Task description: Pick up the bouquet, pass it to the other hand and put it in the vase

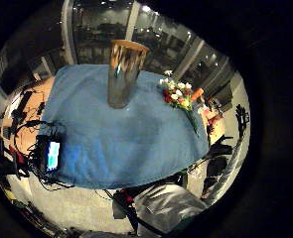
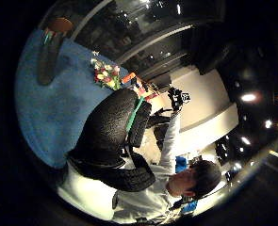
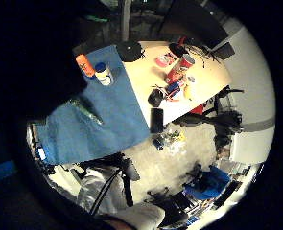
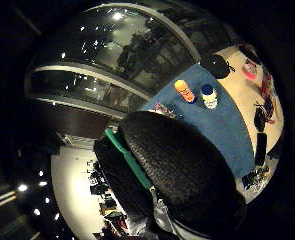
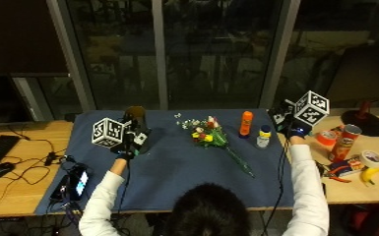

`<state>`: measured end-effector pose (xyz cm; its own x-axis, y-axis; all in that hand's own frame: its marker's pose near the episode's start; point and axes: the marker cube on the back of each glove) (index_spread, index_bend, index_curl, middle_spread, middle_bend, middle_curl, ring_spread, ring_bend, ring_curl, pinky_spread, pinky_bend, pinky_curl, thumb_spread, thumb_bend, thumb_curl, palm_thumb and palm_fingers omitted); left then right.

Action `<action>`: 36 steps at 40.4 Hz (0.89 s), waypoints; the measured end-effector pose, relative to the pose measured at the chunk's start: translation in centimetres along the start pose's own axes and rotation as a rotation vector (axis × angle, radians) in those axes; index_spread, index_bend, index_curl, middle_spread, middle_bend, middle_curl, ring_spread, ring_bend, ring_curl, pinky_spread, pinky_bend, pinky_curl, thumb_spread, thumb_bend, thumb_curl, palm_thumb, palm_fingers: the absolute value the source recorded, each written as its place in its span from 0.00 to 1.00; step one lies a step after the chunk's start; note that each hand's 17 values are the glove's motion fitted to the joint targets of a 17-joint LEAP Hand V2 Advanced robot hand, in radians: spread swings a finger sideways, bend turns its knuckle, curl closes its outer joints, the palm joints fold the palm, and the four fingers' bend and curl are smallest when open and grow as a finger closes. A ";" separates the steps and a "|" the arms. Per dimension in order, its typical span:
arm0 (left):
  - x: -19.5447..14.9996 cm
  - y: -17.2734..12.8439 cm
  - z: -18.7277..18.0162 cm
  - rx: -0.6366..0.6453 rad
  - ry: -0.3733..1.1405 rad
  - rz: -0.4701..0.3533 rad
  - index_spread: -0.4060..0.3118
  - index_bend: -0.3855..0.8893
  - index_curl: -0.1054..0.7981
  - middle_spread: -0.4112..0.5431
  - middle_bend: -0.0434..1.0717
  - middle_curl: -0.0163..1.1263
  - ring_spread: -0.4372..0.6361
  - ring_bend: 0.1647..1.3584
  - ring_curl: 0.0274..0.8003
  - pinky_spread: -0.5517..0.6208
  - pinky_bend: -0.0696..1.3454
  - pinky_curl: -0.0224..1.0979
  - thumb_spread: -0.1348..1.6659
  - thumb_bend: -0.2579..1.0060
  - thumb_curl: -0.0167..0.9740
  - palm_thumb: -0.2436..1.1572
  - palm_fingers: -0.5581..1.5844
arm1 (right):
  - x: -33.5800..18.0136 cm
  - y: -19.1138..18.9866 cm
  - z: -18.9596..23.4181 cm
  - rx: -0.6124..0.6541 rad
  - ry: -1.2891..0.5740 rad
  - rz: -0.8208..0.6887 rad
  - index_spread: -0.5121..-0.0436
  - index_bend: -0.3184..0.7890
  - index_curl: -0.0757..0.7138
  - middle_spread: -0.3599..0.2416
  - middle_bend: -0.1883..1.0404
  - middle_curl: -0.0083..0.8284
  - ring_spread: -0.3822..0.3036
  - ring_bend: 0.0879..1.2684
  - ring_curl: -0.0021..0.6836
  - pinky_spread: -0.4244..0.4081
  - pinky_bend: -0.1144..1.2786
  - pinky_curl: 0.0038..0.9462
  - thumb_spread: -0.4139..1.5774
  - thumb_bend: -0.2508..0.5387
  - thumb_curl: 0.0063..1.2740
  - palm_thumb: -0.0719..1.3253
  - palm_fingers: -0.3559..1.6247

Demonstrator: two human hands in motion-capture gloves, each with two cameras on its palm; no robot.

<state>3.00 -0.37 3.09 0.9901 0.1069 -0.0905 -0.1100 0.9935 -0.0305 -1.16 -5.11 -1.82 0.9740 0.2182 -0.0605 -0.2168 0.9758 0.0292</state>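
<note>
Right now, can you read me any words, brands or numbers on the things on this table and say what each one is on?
No text here can be read for certain.
Red can: it has print, too small to read.
Orange bottle: label blurred.
Small blue-capped bottle: label too small.
Phone at the edge of the blue cloth: screen lit, nothing readable.
Vase and bouquet: no lettering shows.
</note>
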 end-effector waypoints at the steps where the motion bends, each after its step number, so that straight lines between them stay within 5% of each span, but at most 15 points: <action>1: -0.1 0.0 0.2 -0.004 -0.001 0.000 0.68 0.40 0.32 0.80 0.23 0.28 0.78 0.46 0.30 0.83 0.43 0.30 0.65 0.18 0.31 0.30 0.26 | 0.0 -0.2 0.3 0.003 0.002 0.012 0.45 0.39 0.33 0.63 0.34 0.38 0.70 0.39 0.42 0.79 0.50 0.35 0.75 0.29 0.17 0.13 0.29; 11: -0.6 -0.1 1.5 -0.035 0.003 0.008 0.68 0.40 0.33 0.80 0.24 0.29 0.77 0.46 0.31 0.83 0.43 0.30 0.64 0.18 0.31 0.29 0.26 | -1.8 -0.9 4.6 0.048 -0.018 0.073 0.49 0.41 0.34 0.66 0.35 0.40 0.70 0.38 0.42 0.80 0.47 0.35 0.75 0.29 0.18 0.13 0.30; 24: -0.6 0.3 1.6 -0.044 0.043 0.020 0.68 0.40 0.33 0.80 0.24 0.30 0.77 0.46 0.31 0.83 0.43 0.31 0.64 0.18 0.32 0.29 0.26 | -4.2 -1.8 12.5 -0.065 0.043 0.099 0.54 0.39 0.36 0.68 0.34 0.42 0.74 0.36 0.43 0.83 0.46 0.35 0.75 0.28 0.18 0.12 0.30; 36: -1.2 0.3 2.4 -0.047 0.031 0.011 0.68 0.40 0.34 0.80 0.23 0.31 0.77 0.47 0.31 0.84 0.42 0.31 0.64 0.18 0.32 0.29 0.26 | -5.1 0.5 19.9 -0.086 0.079 0.132 0.58 0.35 0.32 0.71 0.30 0.41 0.76 0.40 0.45 0.86 0.57 0.39 0.74 0.29 0.19 0.13 0.31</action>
<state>1.97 -0.12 5.54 0.9858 0.1153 -0.1218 -0.1251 0.9892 -0.0759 -4.95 -6.08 18.40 0.9292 0.3417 -0.1406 -0.3505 0.9356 -0.0427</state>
